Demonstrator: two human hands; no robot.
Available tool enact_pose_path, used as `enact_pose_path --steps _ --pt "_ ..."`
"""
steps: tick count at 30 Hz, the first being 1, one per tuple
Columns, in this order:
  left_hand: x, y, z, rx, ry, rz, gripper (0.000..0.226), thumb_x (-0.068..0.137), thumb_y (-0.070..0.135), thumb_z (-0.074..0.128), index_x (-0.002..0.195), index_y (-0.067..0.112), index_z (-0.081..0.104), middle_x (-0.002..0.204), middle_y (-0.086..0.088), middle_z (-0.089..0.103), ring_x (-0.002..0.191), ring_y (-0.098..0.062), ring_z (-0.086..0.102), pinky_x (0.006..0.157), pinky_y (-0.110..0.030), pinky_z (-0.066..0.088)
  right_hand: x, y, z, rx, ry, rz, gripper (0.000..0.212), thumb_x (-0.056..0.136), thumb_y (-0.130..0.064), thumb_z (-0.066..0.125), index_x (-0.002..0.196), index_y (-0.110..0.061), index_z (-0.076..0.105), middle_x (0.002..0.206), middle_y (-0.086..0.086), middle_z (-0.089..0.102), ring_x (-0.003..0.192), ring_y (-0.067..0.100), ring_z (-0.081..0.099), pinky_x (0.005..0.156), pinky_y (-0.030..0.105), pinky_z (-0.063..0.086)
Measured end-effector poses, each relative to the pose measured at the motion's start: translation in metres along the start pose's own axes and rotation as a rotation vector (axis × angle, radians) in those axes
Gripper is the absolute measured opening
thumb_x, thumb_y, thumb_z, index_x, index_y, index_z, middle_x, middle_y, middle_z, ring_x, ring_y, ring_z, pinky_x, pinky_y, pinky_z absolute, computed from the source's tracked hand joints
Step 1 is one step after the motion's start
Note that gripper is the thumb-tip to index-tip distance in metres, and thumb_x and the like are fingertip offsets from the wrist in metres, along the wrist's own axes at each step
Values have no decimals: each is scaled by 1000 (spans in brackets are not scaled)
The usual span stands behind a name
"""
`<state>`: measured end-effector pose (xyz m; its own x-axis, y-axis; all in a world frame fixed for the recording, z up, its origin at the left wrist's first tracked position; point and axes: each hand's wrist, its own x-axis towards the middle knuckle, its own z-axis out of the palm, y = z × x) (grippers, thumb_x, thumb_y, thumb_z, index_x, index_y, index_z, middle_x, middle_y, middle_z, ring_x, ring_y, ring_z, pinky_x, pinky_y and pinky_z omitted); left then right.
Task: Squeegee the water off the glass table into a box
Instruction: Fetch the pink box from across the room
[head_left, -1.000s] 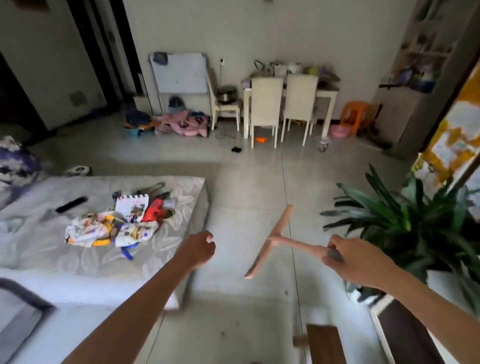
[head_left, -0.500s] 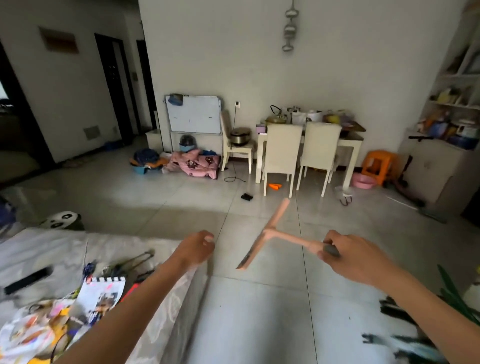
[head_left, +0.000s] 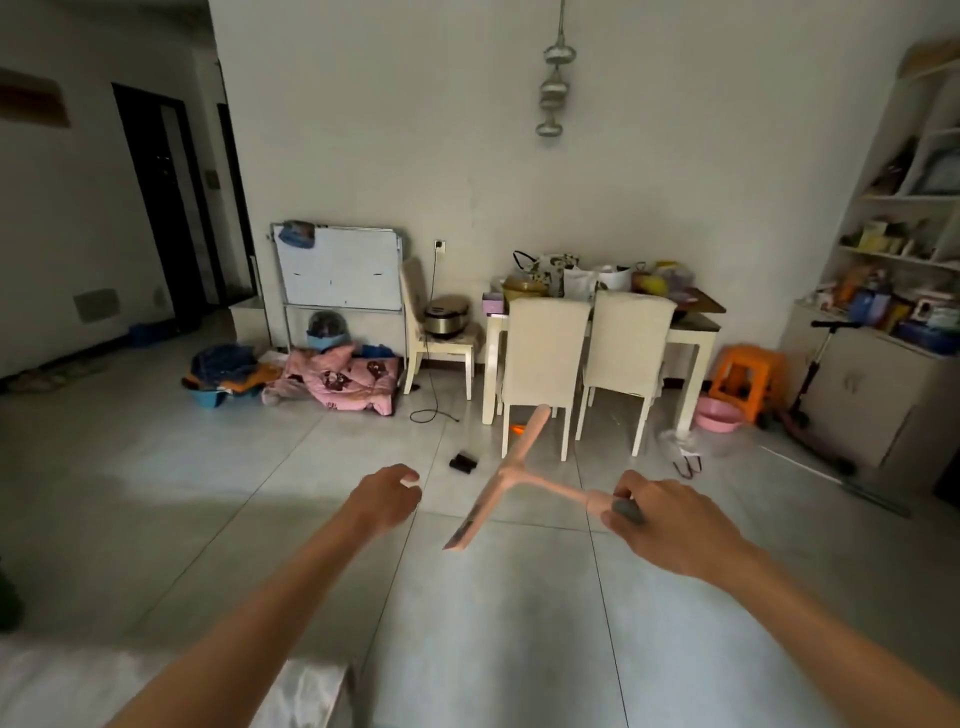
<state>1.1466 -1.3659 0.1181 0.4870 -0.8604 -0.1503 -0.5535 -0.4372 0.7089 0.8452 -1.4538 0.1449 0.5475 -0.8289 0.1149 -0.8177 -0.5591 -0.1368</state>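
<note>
My right hand grips the grey end of a pink T-shaped squeegee, held out in the air over the tiled floor with its blade pointing up and away to the left. My left hand hangs in the air to the left of the blade, fingers loosely curled, holding nothing. No glass table and no box show in this view.
A white dining table with two white chairs stands at the far wall. A whiteboard, a pink blanket, an orange stool and a pink basin lie around it. A covered surface corner sits bottom left.
The view has risen from the cluttered covered surface and the plant to the far wall. Both hands stay out in front, the right still holding the squeegee.
</note>
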Motion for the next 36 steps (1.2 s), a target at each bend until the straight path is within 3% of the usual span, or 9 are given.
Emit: enact_pose_path --steps 6,7,13,19,21,24,29,31,36 --pt "115 35 0 16 -7 38 35 94 21 47 129 18 55 124 -10 62 111 -24 59 96 -31 46 123 37 3 14 0 39 20 92 -47 47 92 -27 45 74 -11 51 69 14 54 57 29 39" --pt "206 49 14 19 18 51 36 94 20 47 129 17 54 124 -10 61 112 -24 58 97 -32 46 209 62 22 39 25 16 21 92 -47 47 92 -26 46 73 -11 51 69 14 54 56 29 39" --pt "359 84 14 -61 18 11 34 92 18 50 126 18 58 122 -13 63 109 -23 60 91 -29 45 373 108 33 63 62 24 25 93 -46 48 102 -23 54 66 -14 52 59 5 52 53 25 40" --pt "529 106 -4 -92 20 0 34 92 13 53 126 14 58 127 -11 59 108 -23 61 89 -28 47 547 128 44 103 71 28 22 90 -46 50 90 -25 53 70 -10 54 67 13 52 49 22 30" --pt "594 108 -6 -132 20 0 31 92 10 54 123 9 58 122 -13 61 100 -23 63 71 -20 50 605 135 51 80 69 20 23 91 -47 49 93 -25 52 72 -10 55 64 9 51 49 22 30" --pt "689 110 -7 -168 13 0 30 92 6 53 121 3 57 114 -17 63 84 -22 62 43 -10 39 687 146 66 96 65 21 23 92 -47 49 96 -25 51 69 -12 52 61 4 49 48 23 33" --pt "861 128 -14 -204 -34 -32 31 92 8 54 123 6 57 111 -15 63 69 -13 60 40 -10 40 842 164 85 108 18 90 25 93 -46 50 97 -21 52 72 -6 56 69 15 56 54 26 40" --pt "929 141 -19 -168 -48 -20 31 94 11 53 125 8 56 116 -15 63 75 -15 61 50 -15 43 901 172 87 101 22 111 25 93 -45 50 95 -21 51 70 -4 57 70 18 58 56 27 40" --pt "1073 177 -13 -144 -119 -11 30 95 10 50 124 6 56 107 -10 63 68 -10 59 50 -18 41 1031 203 99 128 4 154 25 93 -46 50 95 -21 51 68 -7 56 66 14 56 52 24 36"
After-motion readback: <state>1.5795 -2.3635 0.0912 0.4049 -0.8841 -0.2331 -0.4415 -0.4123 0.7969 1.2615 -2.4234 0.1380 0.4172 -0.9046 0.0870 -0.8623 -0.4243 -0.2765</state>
